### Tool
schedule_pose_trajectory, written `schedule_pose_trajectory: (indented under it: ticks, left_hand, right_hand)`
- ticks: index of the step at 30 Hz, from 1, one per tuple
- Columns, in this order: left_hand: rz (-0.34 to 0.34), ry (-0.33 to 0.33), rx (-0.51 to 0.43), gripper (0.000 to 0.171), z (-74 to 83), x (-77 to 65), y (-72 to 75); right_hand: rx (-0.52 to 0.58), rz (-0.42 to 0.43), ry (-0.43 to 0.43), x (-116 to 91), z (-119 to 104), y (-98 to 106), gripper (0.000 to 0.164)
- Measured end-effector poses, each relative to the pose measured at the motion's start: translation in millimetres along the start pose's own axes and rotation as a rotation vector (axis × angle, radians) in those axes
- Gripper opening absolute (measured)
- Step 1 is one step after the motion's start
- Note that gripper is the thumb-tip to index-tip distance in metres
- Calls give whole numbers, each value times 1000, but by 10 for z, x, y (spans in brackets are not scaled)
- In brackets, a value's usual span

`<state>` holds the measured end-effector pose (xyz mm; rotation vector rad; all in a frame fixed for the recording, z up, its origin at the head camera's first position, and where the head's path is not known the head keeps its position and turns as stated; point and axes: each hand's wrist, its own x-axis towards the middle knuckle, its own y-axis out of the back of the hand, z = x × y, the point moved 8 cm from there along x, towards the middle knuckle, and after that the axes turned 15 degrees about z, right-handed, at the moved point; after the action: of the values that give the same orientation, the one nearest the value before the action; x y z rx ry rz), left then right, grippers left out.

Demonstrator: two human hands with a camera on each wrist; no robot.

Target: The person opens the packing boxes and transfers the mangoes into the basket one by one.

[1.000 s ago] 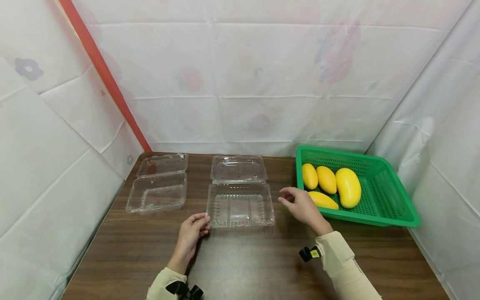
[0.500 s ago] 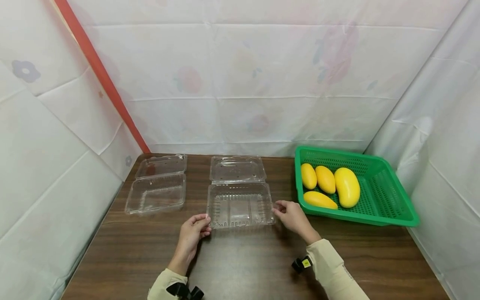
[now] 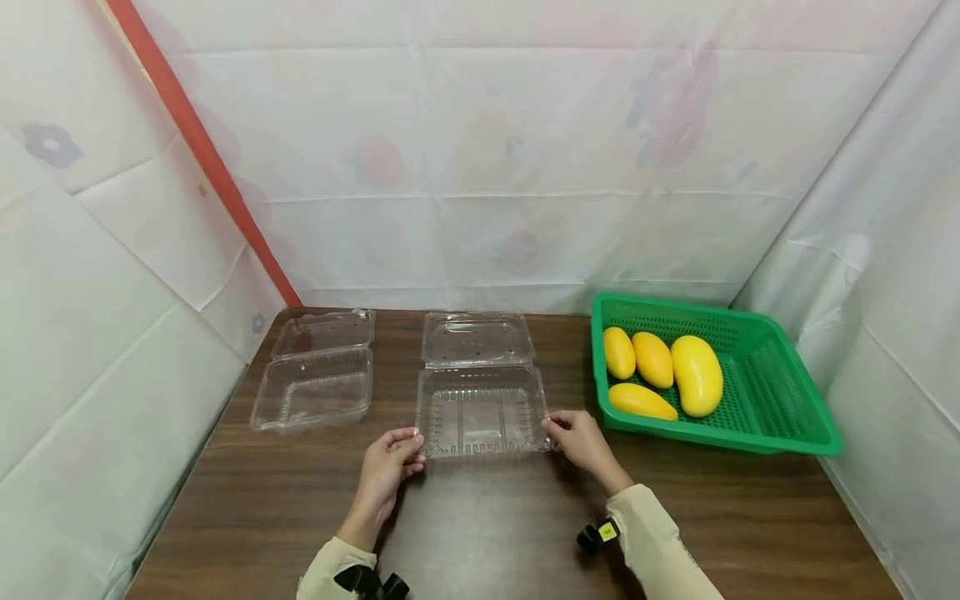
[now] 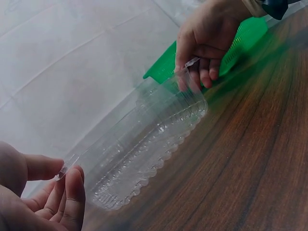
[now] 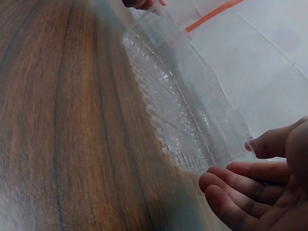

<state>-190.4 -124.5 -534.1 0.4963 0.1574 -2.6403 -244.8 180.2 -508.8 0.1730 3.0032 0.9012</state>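
In the head view, a clear plastic clamshell container (image 3: pixel 480 414) lies on the table with its lid folded back behind it. My left hand (image 3: pixel 384 473) pinches its front left corner between thumb and fingers. At the front right corner, my right hand (image 3: pixel 583 443) pinches the rim. The left wrist view shows the thumb and index finger of my left hand (image 4: pixel 50 192) on the corner tab. In the right wrist view, the thumb of my right hand (image 5: pixel 262 175) lies on the rim and the other fingers sit beside the wall. Nothing lies inside this container.
A second clear clamshell container (image 3: pixel 315 387) lies with its lid back at the left. On the right stands a green plastic basket (image 3: pixel 780 392) holding several yellow mangoes (image 3: pixel 697 377). White cloth walls (image 3: pixel 480 150) border the brown wooden table (image 3: pixel 480 542) behind and at both sides.
My right hand has moved left and toward the front, away from the basket, and now pinches the container's right corner. The left hand has stayed at its corner.
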Motion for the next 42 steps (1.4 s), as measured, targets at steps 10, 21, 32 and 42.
schedule_pose_trajectory:
  ticks: [10,21,32,42]
  left_hand:
    - [9,0,-2,29,-10,31,6]
    - [-1,14,7,33,-48,0,9]
    - [-1,-2,-1,34,0,64,-35]
    - [-3,4,13,31,3,41,-17]
  right_hand:
    - [4,7,1,-17,-12,-5,21]
    - [48,-39,-24,-54,62,-44,22]
    - [57,-34,4,22,4,1,21]
    - [39,-8,2,4,56,-12,19]
